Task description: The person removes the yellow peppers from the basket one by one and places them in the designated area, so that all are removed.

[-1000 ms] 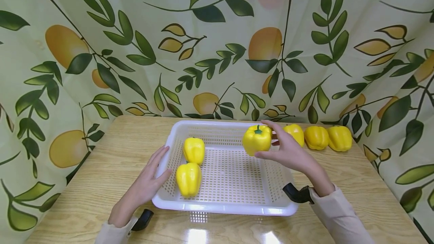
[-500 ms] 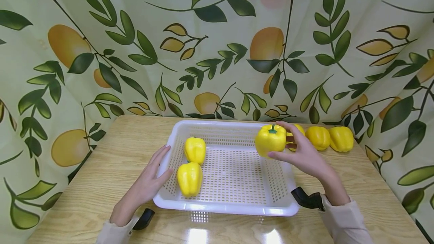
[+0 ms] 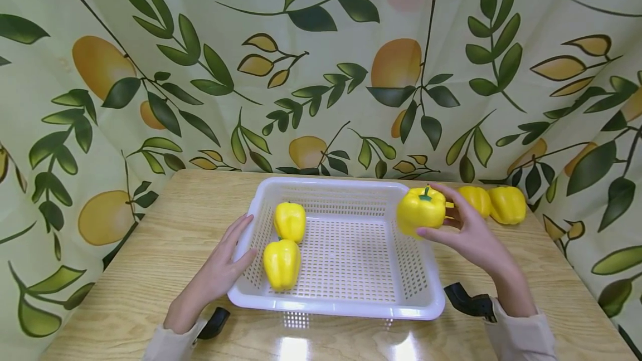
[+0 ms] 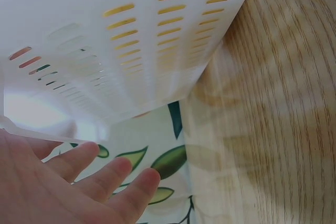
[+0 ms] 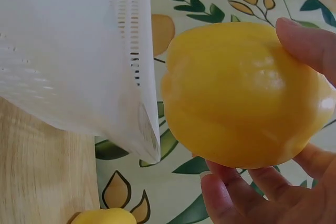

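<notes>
A white perforated plastic basket (image 3: 331, 309) rests on the table, with two yellow bell peppers (image 3: 282, 265) at its left side, one behind the other. My left hand (image 3: 215, 266) lies against the basket's left rim, its fingers extended; the left wrist view shows the fingers (image 4: 107, 179) beside the outer wall. Over the right rim, my right hand (image 3: 471, 233) holds another yellow bell pepper (image 3: 420, 211), green stem upward. Seen from the right wrist, the thumb is on one side of this pepper (image 5: 241, 98) and the fingers on the other.
Behind the right hand, more yellow bell peppers (image 3: 508, 205) stand in a row at the table's back right; one is mostly hidden by the hand. A leaf-and-fruit patterned curtain (image 3: 321, 71) hangs behind the wooden table (image 3: 135, 272).
My right hand has moved right with the bell pepper, from above the basket's inside to above its right rim. The left hand and the peppers in the basket stay put.
</notes>
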Motion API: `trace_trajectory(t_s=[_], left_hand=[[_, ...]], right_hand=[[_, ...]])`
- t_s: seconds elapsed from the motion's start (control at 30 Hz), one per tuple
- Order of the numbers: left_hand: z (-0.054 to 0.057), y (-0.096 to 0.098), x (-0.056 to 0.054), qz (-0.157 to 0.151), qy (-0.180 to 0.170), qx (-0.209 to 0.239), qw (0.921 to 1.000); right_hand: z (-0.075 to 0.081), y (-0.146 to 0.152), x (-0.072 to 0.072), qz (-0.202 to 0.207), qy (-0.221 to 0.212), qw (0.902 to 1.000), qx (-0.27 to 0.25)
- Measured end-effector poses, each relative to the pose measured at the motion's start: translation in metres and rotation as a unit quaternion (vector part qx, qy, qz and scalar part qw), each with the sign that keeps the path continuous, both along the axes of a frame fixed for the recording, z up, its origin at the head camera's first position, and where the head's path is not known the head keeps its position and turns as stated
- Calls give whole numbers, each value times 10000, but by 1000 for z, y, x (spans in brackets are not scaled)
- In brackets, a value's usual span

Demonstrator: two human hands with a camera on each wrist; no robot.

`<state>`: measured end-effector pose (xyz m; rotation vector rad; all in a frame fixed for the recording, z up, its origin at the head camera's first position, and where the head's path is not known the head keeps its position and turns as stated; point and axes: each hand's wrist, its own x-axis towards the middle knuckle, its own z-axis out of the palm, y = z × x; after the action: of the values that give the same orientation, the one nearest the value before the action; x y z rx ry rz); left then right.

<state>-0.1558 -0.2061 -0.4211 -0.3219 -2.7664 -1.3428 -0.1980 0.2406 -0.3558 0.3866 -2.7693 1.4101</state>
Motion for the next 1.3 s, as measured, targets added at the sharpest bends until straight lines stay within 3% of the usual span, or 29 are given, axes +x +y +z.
trace_trajectory(t_s=[0.17, 0.43, 0.8, 1.1, 1.3], left_hand=[[0, 0, 0, 4, 0, 3, 10000], [-2, 0, -1, -12, 0, 3, 10000], [1, 1, 0, 32, -40, -6, 10000], [-1, 0, -1, 61, -49, -46, 10000], [-2, 0, -1, 61, -42, -63, 10000]], right_hand=[[-6, 7, 3, -148, 46, 9999, -72], [-15, 20, 7, -313, 182, 9957, -847], [-18, 36, 8, -625, 527, 9934, -801], [-23, 52, 3, -1179, 104, 9925, -311], [-32, 62, -3, -1162, -236, 9925, -314]])
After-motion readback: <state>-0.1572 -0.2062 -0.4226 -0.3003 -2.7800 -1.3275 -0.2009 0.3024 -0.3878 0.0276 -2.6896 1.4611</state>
